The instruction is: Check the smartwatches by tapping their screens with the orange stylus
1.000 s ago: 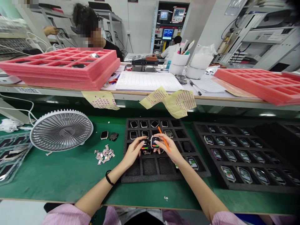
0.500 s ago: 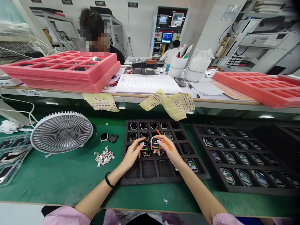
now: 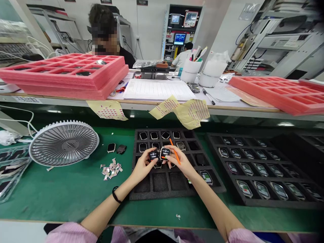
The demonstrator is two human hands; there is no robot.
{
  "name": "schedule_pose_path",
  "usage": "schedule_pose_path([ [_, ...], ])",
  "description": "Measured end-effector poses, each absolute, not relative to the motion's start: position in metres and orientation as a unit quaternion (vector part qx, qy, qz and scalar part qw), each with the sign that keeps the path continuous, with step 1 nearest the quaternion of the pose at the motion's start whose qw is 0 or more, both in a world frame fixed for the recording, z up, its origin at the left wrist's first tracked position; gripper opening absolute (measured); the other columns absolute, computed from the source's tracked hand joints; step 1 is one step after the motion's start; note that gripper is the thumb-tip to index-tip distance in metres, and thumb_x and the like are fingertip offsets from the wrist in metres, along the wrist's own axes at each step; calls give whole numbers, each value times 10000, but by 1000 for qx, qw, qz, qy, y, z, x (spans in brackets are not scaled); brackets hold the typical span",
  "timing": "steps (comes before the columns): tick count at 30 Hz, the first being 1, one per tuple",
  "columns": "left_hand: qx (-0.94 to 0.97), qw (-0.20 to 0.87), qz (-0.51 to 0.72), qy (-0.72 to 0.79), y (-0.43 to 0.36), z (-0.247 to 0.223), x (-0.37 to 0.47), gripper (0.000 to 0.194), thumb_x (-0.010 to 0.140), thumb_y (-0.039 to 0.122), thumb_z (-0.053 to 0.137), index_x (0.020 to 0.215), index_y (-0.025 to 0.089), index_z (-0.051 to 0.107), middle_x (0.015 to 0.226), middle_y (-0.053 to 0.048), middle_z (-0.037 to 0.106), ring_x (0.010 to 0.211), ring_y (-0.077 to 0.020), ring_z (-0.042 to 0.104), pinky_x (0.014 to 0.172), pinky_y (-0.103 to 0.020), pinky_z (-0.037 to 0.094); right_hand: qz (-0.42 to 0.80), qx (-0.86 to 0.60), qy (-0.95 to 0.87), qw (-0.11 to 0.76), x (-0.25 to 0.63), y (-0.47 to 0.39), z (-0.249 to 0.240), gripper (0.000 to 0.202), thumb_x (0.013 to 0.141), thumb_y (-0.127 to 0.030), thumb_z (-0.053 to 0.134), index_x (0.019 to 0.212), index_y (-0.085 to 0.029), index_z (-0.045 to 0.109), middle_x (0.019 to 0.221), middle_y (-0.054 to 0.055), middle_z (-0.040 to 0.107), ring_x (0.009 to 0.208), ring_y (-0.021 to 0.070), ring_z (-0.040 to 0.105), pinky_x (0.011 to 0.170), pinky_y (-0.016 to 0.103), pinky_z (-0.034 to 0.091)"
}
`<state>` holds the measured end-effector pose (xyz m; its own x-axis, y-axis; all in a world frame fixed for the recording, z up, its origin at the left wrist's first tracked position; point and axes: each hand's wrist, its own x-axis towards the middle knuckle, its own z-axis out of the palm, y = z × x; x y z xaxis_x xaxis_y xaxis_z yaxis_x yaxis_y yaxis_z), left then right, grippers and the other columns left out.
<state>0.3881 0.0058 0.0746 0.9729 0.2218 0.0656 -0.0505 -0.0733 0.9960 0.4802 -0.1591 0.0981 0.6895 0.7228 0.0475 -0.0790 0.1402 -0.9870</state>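
Two square smartwatches with lit screens are held side by side over a black foam tray [image 3: 160, 182]. My left hand [image 3: 144, 166] is closed on the dark smartwatch [image 3: 153, 155], its thumb by the lower edge of the screen. In my right hand [image 3: 181, 162] is the silver-edged smartwatch [image 3: 165, 153], the thumb near its screen. An orange stick-like tool [image 3: 175, 151] also lies in the right hand, pointing up and away. Both screens show small white text. More watches rest in the tray's compartments, some partly hidden by my hands.
A second black foam tray [image 3: 277, 201] of watches stands at the right. A grey fan [image 3: 64, 143], two loose watch faces [image 3: 111, 147] and a pile of small silvery pieces [image 3: 111, 170] lie left. Pink foam trays [image 3: 101, 81] sit on the shelf; a person [image 3: 105, 33] is beyond.
Coloured bars on both watch screens have given way to mostly dark screens with white text; some orange remains on the right one. My thumbs have shifted slightly over the watches.
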Motion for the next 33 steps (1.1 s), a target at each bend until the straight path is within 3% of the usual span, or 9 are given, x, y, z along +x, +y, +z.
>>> schedule_pose_path([
  [4, 703, 701, 93, 81, 7, 75, 388, 503, 856, 473, 526, 1257, 172, 493, 955, -57, 608, 540, -72, 462, 463, -194, 399, 285, -592, -290, 696, 480, -159, 97, 393, 797, -308, 682, 1143, -243, 506, 971, 46, 613, 712, 156, 657, 480, 228, 477],
  [9, 696, 707, 96, 79, 8, 75, 389, 530, 832, 481, 557, 1256, 167, 505, 902, -45, 592, 536, -74, 431, 459, -195, 385, 283, -591, -280, 701, 480, -158, 98, 375, 797, -320, 679, 1125, -237, 518, 1001, 54, 610, 693, 149, 652, 468, 227, 465],
  [19, 721, 681, 99, 88, 9, 77, 388, 468, 860, 468, 502, 1208, 160, 555, 800, -11, 584, 491, -74, 439, 481, -209, 382, 262, -609, -261, 701, 481, -159, 96, 295, 791, -333, 683, 1037, -216, 571, 827, 10, 630, 542, 108, 595, 436, 217, 415],
  [26, 745, 655, 95, 87, 10, 77, 388, 428, 887, 474, 460, 1115, 151, 626, 673, 2, 576, 481, -98, 461, 501, -227, 386, 254, -602, -266, 709, 482, -161, 94, 233, 883, -379, 559, 1037, -207, 591, 766, 15, 630, 540, 119, 584, 446, 228, 422],
  [33, 723, 680, 92, 81, 9, 72, 389, 554, 854, 381, 535, 1344, 141, 443, 897, -67, 649, 573, -110, 518, 545, -235, 434, 277, -595, -264, 707, 482, -157, 92, 324, 817, -359, 638, 1106, -241, 549, 1105, 77, 584, 643, 135, 637, 436, 226, 441],
])
